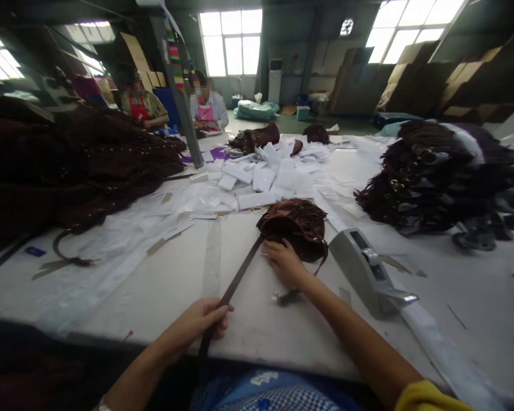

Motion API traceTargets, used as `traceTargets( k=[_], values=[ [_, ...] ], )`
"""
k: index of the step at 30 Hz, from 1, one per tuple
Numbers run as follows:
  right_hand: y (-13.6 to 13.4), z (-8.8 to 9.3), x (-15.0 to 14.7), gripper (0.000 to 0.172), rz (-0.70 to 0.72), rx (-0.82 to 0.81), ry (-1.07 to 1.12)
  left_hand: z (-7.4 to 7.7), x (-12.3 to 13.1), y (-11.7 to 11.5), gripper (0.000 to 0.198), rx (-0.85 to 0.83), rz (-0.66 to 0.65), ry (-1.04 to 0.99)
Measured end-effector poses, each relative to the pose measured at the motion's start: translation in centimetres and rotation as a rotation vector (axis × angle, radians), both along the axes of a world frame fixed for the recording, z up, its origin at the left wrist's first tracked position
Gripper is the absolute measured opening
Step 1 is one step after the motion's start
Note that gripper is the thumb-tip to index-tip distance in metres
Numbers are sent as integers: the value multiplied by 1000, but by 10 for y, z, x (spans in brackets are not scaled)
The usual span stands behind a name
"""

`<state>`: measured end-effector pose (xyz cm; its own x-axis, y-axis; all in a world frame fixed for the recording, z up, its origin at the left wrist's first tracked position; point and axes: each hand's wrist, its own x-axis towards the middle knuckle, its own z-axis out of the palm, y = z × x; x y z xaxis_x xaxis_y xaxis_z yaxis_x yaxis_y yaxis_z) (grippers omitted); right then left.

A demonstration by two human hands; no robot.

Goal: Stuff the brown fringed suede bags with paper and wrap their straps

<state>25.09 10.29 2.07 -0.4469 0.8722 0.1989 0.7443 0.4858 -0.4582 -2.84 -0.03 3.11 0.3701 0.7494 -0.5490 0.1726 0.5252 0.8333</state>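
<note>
A brown fringed bag (300, 220) lies on the white table (171, 285), its dark opening turned toward me. From its left side a long dark strap (242, 271) runs down past the table's front edge. My left hand (208, 319) is closed around that strap near the edge. At the bag's opening, my right hand (285, 262) rests with its fingers against the near rim; the fingertips are partly hidden, so its grip is unclear. Below the right wrist lies a short dark strap end with a metal clasp (280, 298).
A grey tape dispenser (364, 274) stands right of the bag. Brown bags are heaped at left (89, 165) and right (445, 171). White paper pieces (269, 168) lie behind, near a metal post (182, 103). Two people in aprons sit across the table.
</note>
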Motion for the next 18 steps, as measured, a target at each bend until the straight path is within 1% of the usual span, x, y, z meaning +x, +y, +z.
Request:
traceTargets(
  k=[1, 2, 3, 4, 5, 6, 7, 8, 9, 10, 11, 12, 13, 14, 15, 16, 17, 18],
  values=[
    [-2, 7, -2, 31, -46, 32, 32, 5, -2, -6, 52, -5, 5, 9],
    [-8, 15, -7, 30, -42, 62, 78, 10, -3, -12, 52, 8, 9, 28],
    [-18, 23, -14, 30, 20, 94, 124, 15, -1, -17, 51, 44, 5, 63],
    [-30, 30, -24, 31, 155, 117, 162, 21, 2, -22, 50, 100, -7, 116],
    [-42, 35, -34, 35, 326, 137, 165, 26, 6, -26, 49, 171, -26, 185],
    [-52, 39, -44, 39, 490, 156, 139, 31, 12, -30, 48, 248, -52, 263],
    [-59, 41, -53, 39, 624, 154, 101, 36, 17, -34, 47, 318, -83, 339],
    [-63, 41, -59, 35, 717, 142, 52, 39, 20, -38, 47, 368, -110, 404],
    [-62, 39, -61, 28, 761, 121, 4, 40, 20, -44, 47, 389, -134, 453],
    [-58, 36, -59, 21, 763, 96, -41, 39, 16, -50, 47, 387, -155, 481],
    [-52, 33, -53, 15, 722, 74, -81, 37, 7, -58, 46, 369, -171, 496],
    [-43, 30, -44, 11, 631, 58, -112, 33, -7, -67, 46, 338, -176, 506],
    [-34, 27, -33, 8, 514, 52, -132, 29, -25, -77, 46, 303, -170, 516],
    [-26, 24, -22, 6, 367, 46, -139, 25, -46, -88, 47, 271, -143, 540],
    [-19, 23, -13, 7, 214, 48, -132, 23, -68, -99, 48, 244, -98, 577],
    [-14, 22, -8, 11, 117, 60, -125, 22, -88, -110, 50, 230, -40, 630],
    [-13, 23, -7, 14, 45, 78, -109, 22, -103, -119, 50, 235, 50, 693],
    [-17, 25, -12, 16, 25, 109, -78, 25, -112, -126, 49, 253, 139, 756]
  ],
)
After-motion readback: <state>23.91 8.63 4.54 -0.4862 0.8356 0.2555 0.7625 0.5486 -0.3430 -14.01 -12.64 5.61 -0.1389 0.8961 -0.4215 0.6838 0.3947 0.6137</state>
